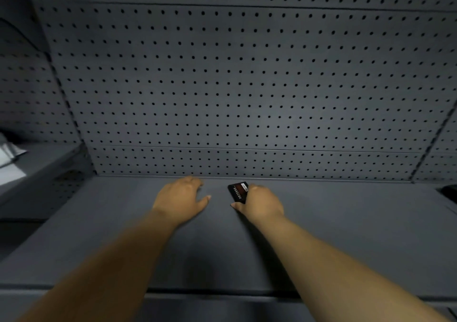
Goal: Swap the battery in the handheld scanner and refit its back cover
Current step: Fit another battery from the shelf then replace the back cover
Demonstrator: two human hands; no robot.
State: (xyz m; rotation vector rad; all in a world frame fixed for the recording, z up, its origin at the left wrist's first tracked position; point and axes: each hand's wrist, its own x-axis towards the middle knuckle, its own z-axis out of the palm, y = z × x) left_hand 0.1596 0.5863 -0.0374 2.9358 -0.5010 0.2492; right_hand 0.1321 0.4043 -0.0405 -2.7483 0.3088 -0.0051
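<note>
**benchrat:** Right hand (261,204) is on the small black battery (238,192), fingers curled over its near-right edge, thumb reaching in from the near side. The battery sits flat on the grey shelf (346,235), close to the pegboard wall (247,86) at the back. Can't tell if it's properly pinched or just touched, the shot is kinda blurry. Left hand (181,199) is empty, fingers loosely spread, hovering or resting just left of the battery, not touching it.

**scan_guy:** So which step is that? Old one out or new one going in?

**benchrat:** My guess is it's the battery-handling part of the swap, either picking up the fresh one or parking the old one. No way to know which from this. And the scanner isn't anywhere I can see, same for its back cover.

**scan_guy:** Next move then?

**benchrat:** If it's a pickup: get a real grip on the two long edges and lift, since it's thin and lying flat. Then find the scanner and line up the contacts.

**scan_guy:** Anything in the way?

**benchrat:** Not really. Shelf around the hands is bare. Something dark (448,191) at the far right edge, cut off, can't ID it. Something pale (10,153) on the next shelf over to the left, well apart.
</note>
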